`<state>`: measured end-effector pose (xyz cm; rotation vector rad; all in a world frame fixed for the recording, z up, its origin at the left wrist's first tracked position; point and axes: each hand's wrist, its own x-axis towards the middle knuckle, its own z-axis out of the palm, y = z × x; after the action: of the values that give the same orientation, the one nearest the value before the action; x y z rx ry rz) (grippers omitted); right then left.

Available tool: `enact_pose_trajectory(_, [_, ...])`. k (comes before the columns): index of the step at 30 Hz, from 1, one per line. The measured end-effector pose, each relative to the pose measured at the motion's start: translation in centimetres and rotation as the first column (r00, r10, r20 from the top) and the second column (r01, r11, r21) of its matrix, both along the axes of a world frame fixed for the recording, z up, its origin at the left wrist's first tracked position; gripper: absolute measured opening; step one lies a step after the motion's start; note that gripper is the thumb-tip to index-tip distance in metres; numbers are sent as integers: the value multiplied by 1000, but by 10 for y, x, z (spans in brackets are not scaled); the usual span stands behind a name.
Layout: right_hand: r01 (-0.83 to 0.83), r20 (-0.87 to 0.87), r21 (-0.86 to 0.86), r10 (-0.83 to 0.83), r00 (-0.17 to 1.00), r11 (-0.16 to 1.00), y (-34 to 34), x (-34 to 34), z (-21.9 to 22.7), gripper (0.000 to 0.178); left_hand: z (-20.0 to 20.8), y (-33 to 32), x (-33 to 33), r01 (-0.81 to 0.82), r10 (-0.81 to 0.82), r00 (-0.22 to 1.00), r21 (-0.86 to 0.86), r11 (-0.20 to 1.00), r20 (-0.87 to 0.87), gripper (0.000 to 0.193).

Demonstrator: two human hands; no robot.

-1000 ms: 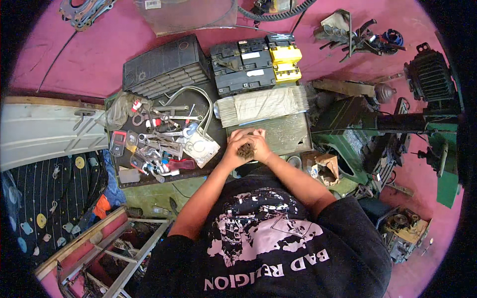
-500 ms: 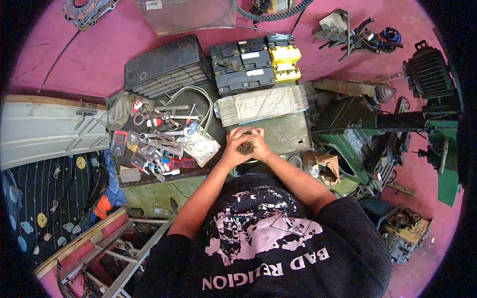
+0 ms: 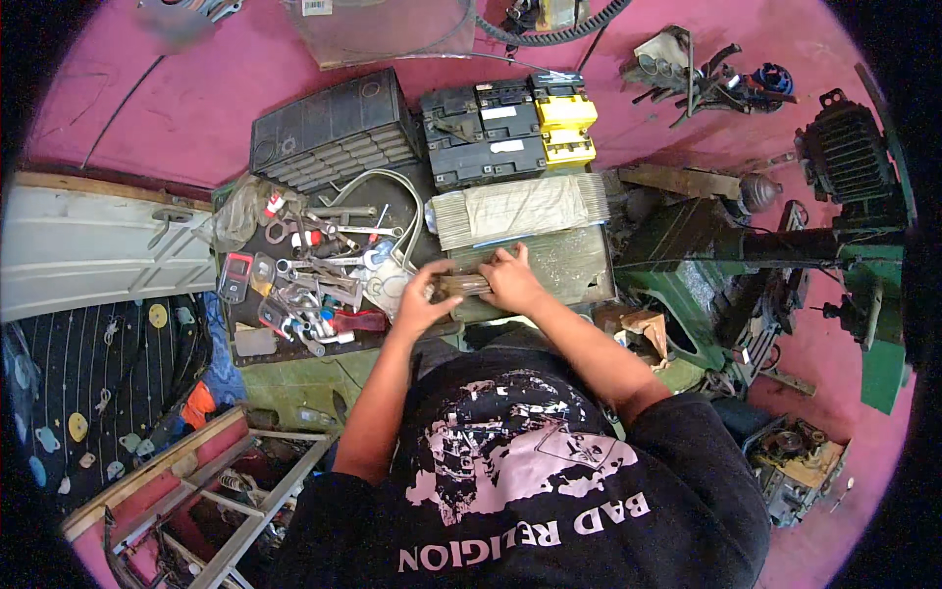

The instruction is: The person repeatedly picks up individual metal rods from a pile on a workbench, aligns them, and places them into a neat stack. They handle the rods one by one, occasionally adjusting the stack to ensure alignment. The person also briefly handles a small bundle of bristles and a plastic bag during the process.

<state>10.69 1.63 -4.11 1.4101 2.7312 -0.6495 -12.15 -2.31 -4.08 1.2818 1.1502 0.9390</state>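
A short brown-grey cylindrical metal part [image 3: 463, 285] lies sideways between my hands, in front of my chest at the workbench edge. My right hand [image 3: 513, 282] is closed on its right end. The fingers and thumb of my left hand [image 3: 422, 300] curve round its left end. Motion smears the part a little, so its exact kind is unclear. Just beyond my hands is a pale ribbed sheet stack [image 3: 520, 211] with creased wrapping on top. A pile of wrenches and other hand tools [image 3: 324, 270] spreads to the left of my left hand.
Black and yellow batteries [image 3: 505, 128] stand at the back beside a black drawer cabinet [image 3: 334, 133]. A curved metal strip [image 3: 417, 196] loops beside the tools. Green machinery [image 3: 677, 255] is at right. An open cardboard box [image 3: 643, 334] sits near my right forearm. A metal ladder [image 3: 260, 515] lies lower left.
The metal part has turned from end-on to sideways. My hands, earlier wrapped together round it, have moved apart to its two ends, the left going left and the right going right.
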Motion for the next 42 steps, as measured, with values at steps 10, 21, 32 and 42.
enact_pose_trajectory(10, [-87, 340, -61, 102, 935, 994, 9, -48, -11, 28, 8, -13, 4, 339, 55, 439, 222, 914, -897, 70])
enact_pose_trajectory(21, [-97, 211, 51, 85, 974, 994, -4, -69, -4, 54, -23, -21, -13, 377, 174, 148, 218, 900, -974, 40])
enact_pose_trajectory(32, [-58, 95, 27, 55, 994, 998, -63, -32, -24, 79, -25, -70, 19, 213, 39, 268, 99, 972, -963, 75])
enact_pose_trajectory(42, [29, 129, 66, -37, 991, 997, -38, -62, -45, 67, -34, -44, 18, 144, 80, 236, 116, 983, -968, 68])
